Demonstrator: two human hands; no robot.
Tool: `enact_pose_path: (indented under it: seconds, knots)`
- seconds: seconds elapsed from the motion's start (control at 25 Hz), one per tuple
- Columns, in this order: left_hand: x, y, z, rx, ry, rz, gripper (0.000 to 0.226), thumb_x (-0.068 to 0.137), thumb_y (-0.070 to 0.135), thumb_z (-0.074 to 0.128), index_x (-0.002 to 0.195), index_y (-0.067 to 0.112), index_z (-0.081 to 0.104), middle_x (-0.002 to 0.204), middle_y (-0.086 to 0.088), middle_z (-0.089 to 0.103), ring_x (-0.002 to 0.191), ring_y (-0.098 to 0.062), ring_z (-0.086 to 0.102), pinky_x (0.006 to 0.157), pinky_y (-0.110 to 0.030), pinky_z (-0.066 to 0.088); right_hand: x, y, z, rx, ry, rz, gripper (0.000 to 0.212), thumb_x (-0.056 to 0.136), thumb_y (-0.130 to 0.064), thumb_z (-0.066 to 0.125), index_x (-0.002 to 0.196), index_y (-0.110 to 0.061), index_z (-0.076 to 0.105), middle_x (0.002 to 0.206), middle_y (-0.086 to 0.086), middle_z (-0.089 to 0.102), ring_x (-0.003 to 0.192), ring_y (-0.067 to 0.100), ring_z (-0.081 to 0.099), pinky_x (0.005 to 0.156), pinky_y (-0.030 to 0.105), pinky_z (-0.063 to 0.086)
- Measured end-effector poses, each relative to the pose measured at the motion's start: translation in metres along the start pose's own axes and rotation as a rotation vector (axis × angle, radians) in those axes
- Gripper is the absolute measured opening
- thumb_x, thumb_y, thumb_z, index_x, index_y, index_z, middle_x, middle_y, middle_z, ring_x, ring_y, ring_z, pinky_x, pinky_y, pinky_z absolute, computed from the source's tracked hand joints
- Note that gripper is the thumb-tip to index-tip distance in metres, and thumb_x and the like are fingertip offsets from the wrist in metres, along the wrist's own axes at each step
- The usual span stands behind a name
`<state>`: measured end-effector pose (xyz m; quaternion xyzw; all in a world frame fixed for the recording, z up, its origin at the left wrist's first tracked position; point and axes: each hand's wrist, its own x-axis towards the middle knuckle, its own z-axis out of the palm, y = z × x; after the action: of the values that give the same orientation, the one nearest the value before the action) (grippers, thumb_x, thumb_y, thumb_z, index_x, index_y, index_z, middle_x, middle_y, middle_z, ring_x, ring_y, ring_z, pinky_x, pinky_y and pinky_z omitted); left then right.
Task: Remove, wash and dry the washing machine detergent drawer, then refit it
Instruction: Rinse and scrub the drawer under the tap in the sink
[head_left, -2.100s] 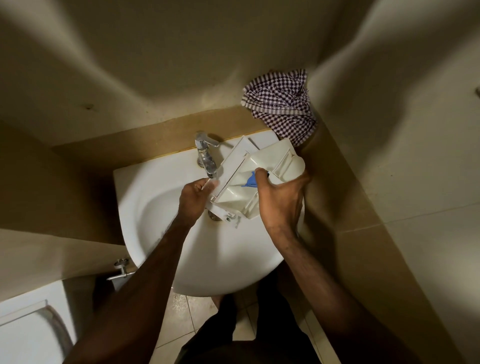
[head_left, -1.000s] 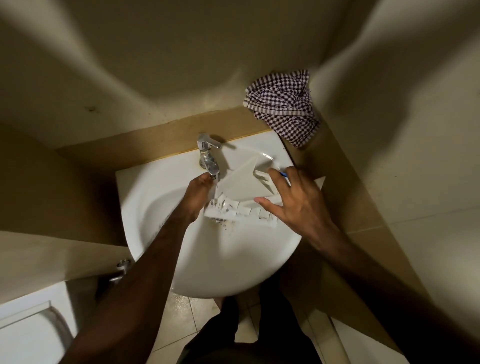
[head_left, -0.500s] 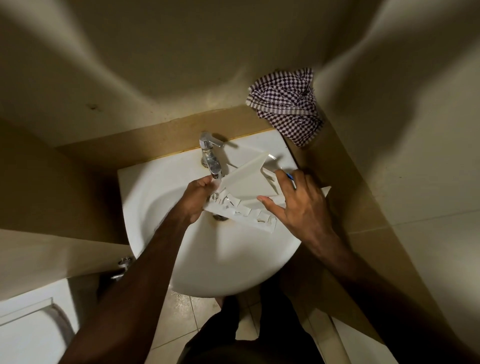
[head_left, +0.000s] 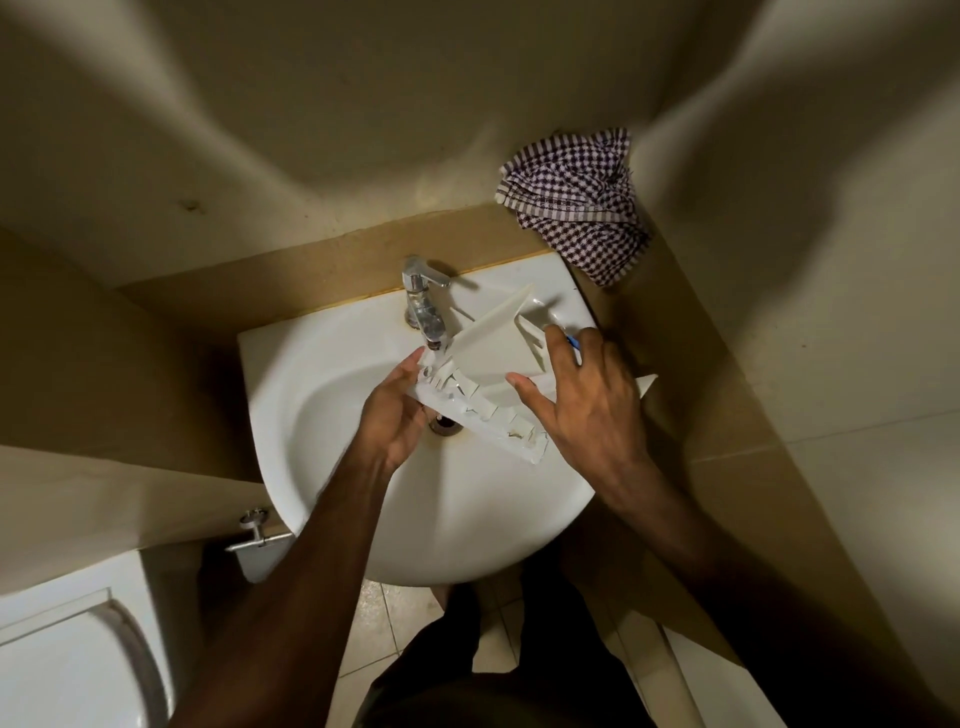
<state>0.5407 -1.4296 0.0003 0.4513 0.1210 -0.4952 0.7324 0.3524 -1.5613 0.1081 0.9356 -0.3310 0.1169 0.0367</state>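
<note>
The white plastic detergent drawer (head_left: 488, 358) is held tilted over the white basin (head_left: 322, 395), just below the chrome tap (head_left: 423, 306). Its ribbed underside faces up and a blue tab peeks out by my right fingers. My left hand (head_left: 389, 415) grips the drawer's left end beside the tap spout. My right hand (head_left: 582, 400) holds the right side, fingers spread over its flat face and lower edge. The drain (head_left: 444, 423) shows under the drawer.
A purple-and-white checked cloth (head_left: 576, 208) lies bunched on the tan ledge in the back right corner. Walls close in at the back and right. A white toilet (head_left: 67, 654) sits at lower left, with a wall valve (head_left: 254, 530) beside it.
The drawer has been flipped from compartments-up to underside-up. My right hand shifted from its near end to its right side. The left end has drawn slightly toward me.
</note>
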Motion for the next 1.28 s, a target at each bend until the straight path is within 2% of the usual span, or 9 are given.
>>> enact_pose_path:
  seconds: [0.2, 0.36, 0.48, 0.64, 0.72, 0.84, 0.96, 1.12, 1.28]
  knots:
    - [0.008, 0.002, 0.006, 0.196, 0.228, 0.026, 0.025, 0.103, 0.021, 0.061, 0.119, 0.006, 0.072, 0.121, -0.018, 0.073, 0.088, -0.025, 0.075, 0.086, -0.045, 0.058, 0.000, -0.014, -0.008, 0.040, -0.067, 0.097, 0.064, 0.103, -0.062, 0.049, 0.137, -0.008, 0.055, 0.125, 0.021, 0.061, 0.102, 0.037, 0.064, 0.078, 0.046, 0.060]
    - [0.006, -0.002, 0.009, 0.057, 0.100, 0.029, 0.034, 0.108, 0.019, 0.051, 0.135, 0.004, 0.063, 0.129, -0.015, 0.071, 0.116, -0.027, 0.069, 0.101, -0.041, 0.056, 0.008, -0.008, -0.020, 0.158, -0.147, 0.126, 0.060, 0.099, -0.052, 0.052, 0.137, -0.006, 0.053, 0.119, 0.017, 0.063, 0.097, 0.035, 0.065, 0.075, 0.042, 0.055]
    - [0.006, -0.007, 0.010, 0.229, 0.086, 0.102, 0.032, 0.108, 0.007, 0.043, 0.132, 0.010, 0.064, 0.121, -0.009, 0.075, 0.107, -0.021, 0.072, 0.094, -0.036, 0.058, 0.012, -0.004, -0.033, 0.207, -0.239, 0.115, 0.056, 0.097, -0.050, 0.059, 0.133, -0.008, 0.054, 0.117, 0.013, 0.066, 0.093, 0.036, 0.069, 0.075, 0.041, 0.055]
    - [0.008, -0.012, 0.016, 0.437, 0.245, 0.227, 0.017, 0.103, 0.014, 0.060, 0.091, 0.013, 0.072, 0.089, -0.002, 0.077, 0.084, -0.024, 0.074, 0.077, -0.039, 0.065, 0.016, -0.016, -0.047, 0.241, -0.271, 0.193, 0.061, 0.097, -0.055, 0.059, 0.138, -0.011, 0.053, 0.123, 0.010, 0.069, 0.104, 0.035, 0.069, 0.084, 0.042, 0.054]
    - [0.013, -0.017, 0.018, 0.453, 0.300, 0.238, 0.029, 0.100, 0.019, 0.067, 0.074, 0.006, 0.065, 0.080, -0.006, 0.075, 0.076, -0.026, 0.070, 0.072, -0.042, 0.064, 0.017, -0.024, -0.049, 0.266, -0.269, 0.259, 0.059, 0.096, -0.056, 0.059, 0.136, -0.012, 0.054, 0.123, 0.009, 0.069, 0.105, 0.035, 0.069, 0.086, 0.043, 0.054]
    - [0.018, -0.017, 0.018, 0.494, 0.262, 0.178, 0.020, 0.100, 0.014, 0.063, 0.096, -0.004, 0.070, 0.093, -0.008, 0.078, 0.083, -0.025, 0.072, 0.082, -0.044, 0.061, 0.013, -0.033, -0.047, 0.302, -0.216, 0.352, 0.056, 0.095, -0.055, 0.062, 0.131, -0.012, 0.057, 0.119, 0.007, 0.070, 0.101, 0.033, 0.069, 0.084, 0.043, 0.056]
    - [0.012, -0.016, 0.018, 0.497, 0.141, 0.151, 0.030, 0.098, -0.004, 0.051, 0.114, 0.008, 0.074, 0.110, -0.005, 0.079, 0.089, -0.018, 0.075, 0.078, -0.033, 0.061, 0.009, -0.038, -0.045, 0.339, -0.176, 0.407, 0.057, 0.094, -0.054, 0.064, 0.132, -0.012, 0.057, 0.119, 0.007, 0.070, 0.102, 0.033, 0.069, 0.085, 0.045, 0.056]
    - [0.015, -0.020, 0.019, 0.479, 0.193, 0.263, 0.017, 0.096, 0.001, 0.063, 0.107, 0.006, 0.075, 0.097, -0.005, 0.080, 0.083, -0.023, 0.071, 0.082, -0.047, 0.059, 0.005, -0.037, -0.040, 0.399, -0.156, 0.467, 0.058, 0.093, -0.057, 0.063, 0.132, -0.015, 0.058, 0.121, 0.004, 0.071, 0.105, 0.030, 0.070, 0.088, 0.047, 0.058]
    - [0.011, -0.020, 0.022, 0.438, 0.151, 0.253, 0.018, 0.100, 0.012, 0.064, 0.113, 0.013, 0.076, 0.098, -0.004, 0.080, 0.080, -0.019, 0.074, 0.072, -0.033, 0.062, 0.004, -0.033, -0.040, 0.472, -0.145, 0.550, 0.055, 0.093, -0.056, 0.066, 0.132, -0.017, 0.059, 0.123, 0.001, 0.071, 0.108, 0.027, 0.069, 0.090, 0.042, 0.056]
